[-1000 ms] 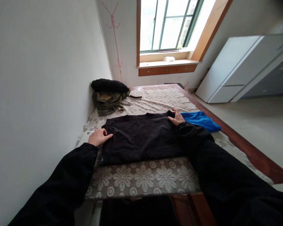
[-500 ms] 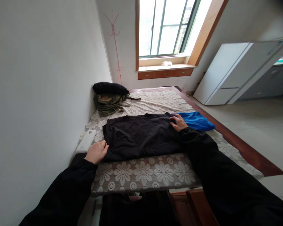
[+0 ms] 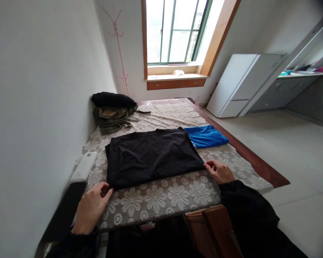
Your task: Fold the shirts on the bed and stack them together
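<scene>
A folded black garment lies flat on a bed covered with a beige flower-patterned spread. My left hand pinches the garment's near left corner. My right hand pinches its near right corner. Both arms wear black sleeves. A blue garment lies just beyond the black one, on its right.
A white flat object lies by the wall on the left. A pile of olive and black clothes sits at the bed's far left. A white cabinet leans on the right; a pink coat stand is by the window.
Both hands have slid from the garment's far side edges back to its near corners. The view has shifted left and pulled back.
</scene>
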The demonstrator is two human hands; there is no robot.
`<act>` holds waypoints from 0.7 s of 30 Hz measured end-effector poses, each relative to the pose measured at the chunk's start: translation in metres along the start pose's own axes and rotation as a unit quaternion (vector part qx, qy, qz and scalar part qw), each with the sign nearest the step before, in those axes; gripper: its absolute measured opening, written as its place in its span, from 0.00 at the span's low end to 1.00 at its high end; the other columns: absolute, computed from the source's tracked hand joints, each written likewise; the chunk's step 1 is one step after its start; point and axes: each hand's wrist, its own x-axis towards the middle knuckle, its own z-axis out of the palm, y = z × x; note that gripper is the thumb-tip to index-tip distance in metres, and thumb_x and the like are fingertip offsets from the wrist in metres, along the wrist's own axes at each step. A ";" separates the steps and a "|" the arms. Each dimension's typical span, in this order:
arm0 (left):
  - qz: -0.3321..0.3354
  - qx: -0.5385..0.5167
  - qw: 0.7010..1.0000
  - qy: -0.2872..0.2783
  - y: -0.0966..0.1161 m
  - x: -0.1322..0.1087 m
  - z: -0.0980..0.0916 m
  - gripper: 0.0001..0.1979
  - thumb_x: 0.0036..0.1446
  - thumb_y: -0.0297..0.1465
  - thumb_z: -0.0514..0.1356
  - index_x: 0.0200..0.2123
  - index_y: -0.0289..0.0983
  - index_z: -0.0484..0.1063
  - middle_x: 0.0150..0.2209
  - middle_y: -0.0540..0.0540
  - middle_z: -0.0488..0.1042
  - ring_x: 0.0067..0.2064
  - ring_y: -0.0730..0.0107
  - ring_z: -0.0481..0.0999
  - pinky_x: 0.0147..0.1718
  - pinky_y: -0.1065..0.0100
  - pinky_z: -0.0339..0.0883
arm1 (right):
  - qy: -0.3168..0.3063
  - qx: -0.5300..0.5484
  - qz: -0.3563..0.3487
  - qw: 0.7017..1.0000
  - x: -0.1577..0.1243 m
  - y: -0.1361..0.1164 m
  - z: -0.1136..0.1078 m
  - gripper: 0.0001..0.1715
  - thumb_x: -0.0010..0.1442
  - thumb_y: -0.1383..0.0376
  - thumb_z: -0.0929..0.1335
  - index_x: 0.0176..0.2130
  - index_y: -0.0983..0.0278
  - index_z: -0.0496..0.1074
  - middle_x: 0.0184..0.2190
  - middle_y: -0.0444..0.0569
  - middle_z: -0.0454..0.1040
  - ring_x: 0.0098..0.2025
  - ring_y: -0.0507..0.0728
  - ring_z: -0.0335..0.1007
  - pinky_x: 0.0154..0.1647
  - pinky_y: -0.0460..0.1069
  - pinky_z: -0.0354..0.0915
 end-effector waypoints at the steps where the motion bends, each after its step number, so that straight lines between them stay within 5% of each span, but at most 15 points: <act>1: 0.003 -0.018 1.000 0.010 -0.001 0.000 0.003 0.14 0.60 0.45 0.56 0.38 0.44 0.76 0.37 0.46 0.82 0.38 0.58 0.81 0.35 0.66 0.65 | 0.000 0.002 0.002 1.000 -0.003 0.000 0.001 0.21 0.59 0.46 0.66 0.34 0.59 0.77 0.31 0.50 0.79 0.28 0.58 0.70 0.33 0.53 0.65; 10: -0.020 -0.200 0.973 0.116 -0.021 -0.004 0.012 0.17 0.54 0.50 0.61 0.32 0.43 0.80 0.33 0.48 0.82 0.32 0.62 0.79 0.35 0.66 0.71 | -0.015 -0.025 0.049 0.998 0.003 0.005 0.009 0.21 0.57 0.46 0.67 0.33 0.59 0.75 0.31 0.49 0.78 0.31 0.59 0.72 0.34 0.52 0.62; 15: -0.046 -0.196 0.964 0.173 -0.036 -0.002 0.002 0.16 0.53 0.48 0.61 0.34 0.43 0.81 0.35 0.47 0.83 0.30 0.62 0.78 0.33 0.66 0.72 | -0.006 -0.050 0.042 0.998 0.001 0.004 0.011 0.17 0.60 0.51 0.64 0.33 0.59 0.73 0.33 0.50 0.78 0.36 0.61 0.73 0.36 0.52 0.62; 21: -0.081 -0.194 0.975 0.071 -0.030 -0.005 0.000 0.19 0.52 0.51 0.60 0.32 0.43 0.81 0.27 0.47 0.81 0.27 0.61 0.78 0.29 0.66 0.71 | -0.017 -0.045 0.049 0.998 0.003 0.002 0.012 0.22 0.59 0.45 0.65 0.36 0.59 0.74 0.29 0.48 0.75 0.32 0.59 0.72 0.33 0.51 0.61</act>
